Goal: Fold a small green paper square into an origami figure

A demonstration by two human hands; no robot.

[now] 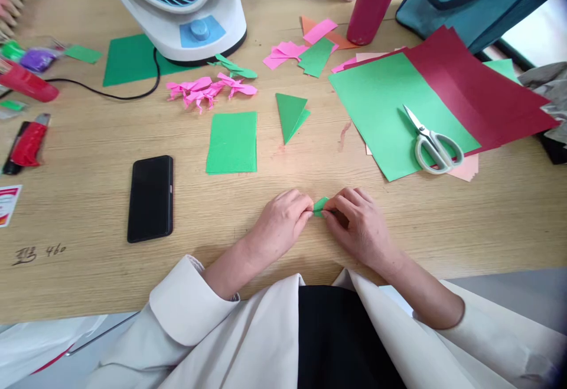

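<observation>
Between my two hands, near the front of the table, is a small folded piece of green paper [321, 205]. My left hand [287, 218] pinches its left side, fingers closed. From the other side, my right hand [358, 221] pinches the right end between thumb and fingers. The fingers cover most of the paper, so its full shape is hidden. Beyond the hands lie a stack of green paper squares [233, 143] and folded green triangles [291, 116].
A black phone [150, 198] lies at left. White-handled scissors [436, 147] rest on large green and red sheets [376, 100] at right. Farther back are pink folded paper figures [210, 90], a fan [199, 29], paper scraps [316, 55], a red bottle [372, 5] and a box cutter [29, 144].
</observation>
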